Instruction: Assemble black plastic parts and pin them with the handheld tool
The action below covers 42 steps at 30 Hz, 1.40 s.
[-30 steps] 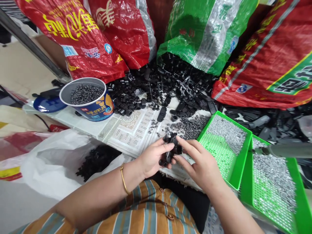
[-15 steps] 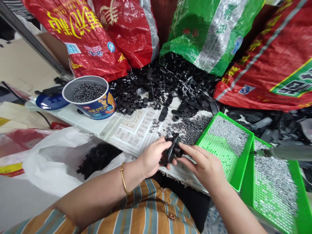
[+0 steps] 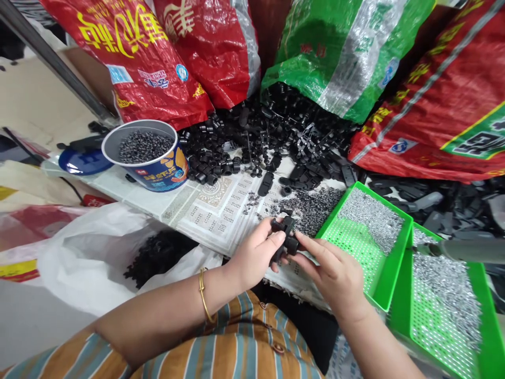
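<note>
My left hand [image 3: 257,251] is closed around a black plastic assembly [image 3: 284,231] with a round knob on its right side, held just over the table's front edge. The thumb lies across the near face of the part. From the right, my right hand [image 3: 329,266] pinches the round knob [image 3: 291,246] between thumb and fingers. Part of the assembly is hidden behind the left fingers. Just beyond it, tiny dark pieces [image 3: 315,208] lie spread on the patterned tablecloth [image 3: 215,213].
Black plastic parts [image 3: 224,152] are heaped at the back, below red sacks [image 3: 158,68] and a green sack [image 3: 315,58]. A blue tub [image 3: 161,171] of small pieces stands left. Two green trays [image 3: 389,279] of silvery pieces sit right. A white bag [image 3: 79,247] hangs front left.
The black assembly has turned in my hands, and my left thumb has slid over its near face. My right hand stays at the knob. The whole view has shifted slightly.
</note>
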### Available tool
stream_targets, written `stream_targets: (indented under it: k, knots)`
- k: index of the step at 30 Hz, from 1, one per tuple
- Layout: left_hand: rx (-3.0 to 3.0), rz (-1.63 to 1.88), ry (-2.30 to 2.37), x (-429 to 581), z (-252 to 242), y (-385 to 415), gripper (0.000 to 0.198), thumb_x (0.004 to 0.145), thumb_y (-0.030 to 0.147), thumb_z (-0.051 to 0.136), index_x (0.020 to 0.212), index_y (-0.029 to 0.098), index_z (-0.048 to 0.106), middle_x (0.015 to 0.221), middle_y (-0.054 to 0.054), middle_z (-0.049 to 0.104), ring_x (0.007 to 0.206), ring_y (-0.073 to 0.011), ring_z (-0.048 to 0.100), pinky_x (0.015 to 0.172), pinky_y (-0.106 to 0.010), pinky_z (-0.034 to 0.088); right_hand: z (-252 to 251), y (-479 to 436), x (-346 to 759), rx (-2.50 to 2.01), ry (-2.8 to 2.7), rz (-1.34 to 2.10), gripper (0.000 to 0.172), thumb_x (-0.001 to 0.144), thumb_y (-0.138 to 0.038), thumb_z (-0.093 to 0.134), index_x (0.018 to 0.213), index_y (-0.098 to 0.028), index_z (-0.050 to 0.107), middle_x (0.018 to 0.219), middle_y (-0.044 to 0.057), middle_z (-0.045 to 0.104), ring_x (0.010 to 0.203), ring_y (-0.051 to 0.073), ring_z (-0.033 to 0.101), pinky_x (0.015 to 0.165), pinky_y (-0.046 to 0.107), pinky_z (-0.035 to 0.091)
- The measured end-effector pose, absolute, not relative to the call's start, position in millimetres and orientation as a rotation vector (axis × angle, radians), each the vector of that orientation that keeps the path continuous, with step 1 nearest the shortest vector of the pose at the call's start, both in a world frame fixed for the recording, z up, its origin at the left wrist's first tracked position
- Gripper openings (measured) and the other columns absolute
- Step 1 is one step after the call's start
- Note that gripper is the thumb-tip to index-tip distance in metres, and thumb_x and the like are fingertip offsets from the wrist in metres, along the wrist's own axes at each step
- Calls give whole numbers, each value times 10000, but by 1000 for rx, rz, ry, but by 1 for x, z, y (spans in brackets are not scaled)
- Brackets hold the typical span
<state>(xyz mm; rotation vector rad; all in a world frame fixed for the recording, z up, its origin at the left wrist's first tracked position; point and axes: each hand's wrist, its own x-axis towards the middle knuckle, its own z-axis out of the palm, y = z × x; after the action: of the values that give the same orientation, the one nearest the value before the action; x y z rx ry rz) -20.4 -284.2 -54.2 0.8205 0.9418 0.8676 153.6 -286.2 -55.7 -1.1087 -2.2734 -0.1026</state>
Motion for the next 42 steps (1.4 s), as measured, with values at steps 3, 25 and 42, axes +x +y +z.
stream_targets:
  k: [3,25,42]
  knots:
    - [829,889,915,-20,-54,-285,276,844,325,444,1098,220,471,823,-14,560,646,-125,556,458,-201,427,-57,-289,151,-1192,-2195,-40,312,795,-287,606,1076,-153,586,741,34,659,626,106,611,587,183,478]
    - [913,932,965,-22,-58,-287,333,848,351,450,1159,235,421,992,-41,536,700,-122,544,480,-210,448,-53,-288,140,-1266,-2130,49,260,819,-361,563,1002,-181,608,715,25,680,605,110,631,557,198,495]
    - [599,928,884,-17,-59,-285,259,821,338,500,1048,214,519,1044,-51,590,704,-124,531,498,-207,404,-52,-293,127,-1684,-1766,696,269,743,-442,610,704,-176,595,519,-16,588,452,118,538,442,221,433]
